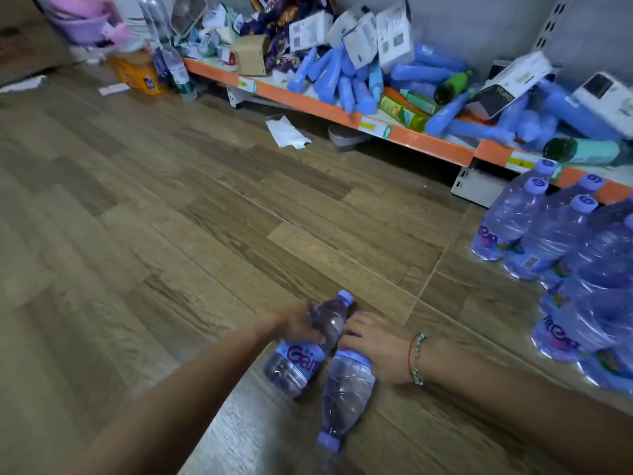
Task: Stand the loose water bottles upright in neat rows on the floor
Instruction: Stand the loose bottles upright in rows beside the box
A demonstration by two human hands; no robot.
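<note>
- Bottles: two loose ones lie on the floor (171,217) near its lower edge, between the arms, just beside each other and pointing opposite ways.
- The left hand (294,323) is wrapped around the upper body of the left bottle (301,351), whose cap points away from the person. The grip sits high, so the heavy base may swing and knock its neighbour as it tips up.
- The right bottle (346,389) lies with its cap toward the person. The right hand (376,347) rests over its base end, fingers curled down on it; I cannot tell whether they fully clasp it. It needs a wider turn to stand, and being round and smooth it could roll off across the planks if the hold slips.
- Lifting both at once risks the two colliding, since they nearly touch.
- The frame is blurred, which suggests a moving head; a hurried set-down could leave a bottle tilted.
- Open room: the floor's left and middle are bare and wide apart from scraps of paper (286,132) near the far edge.
- The standing bottles (548,241) crowd the floor's right edge in front of the shelf (342,114). A new one pushed in hard could topple them, and the shelf lip limits reach there.
</note>
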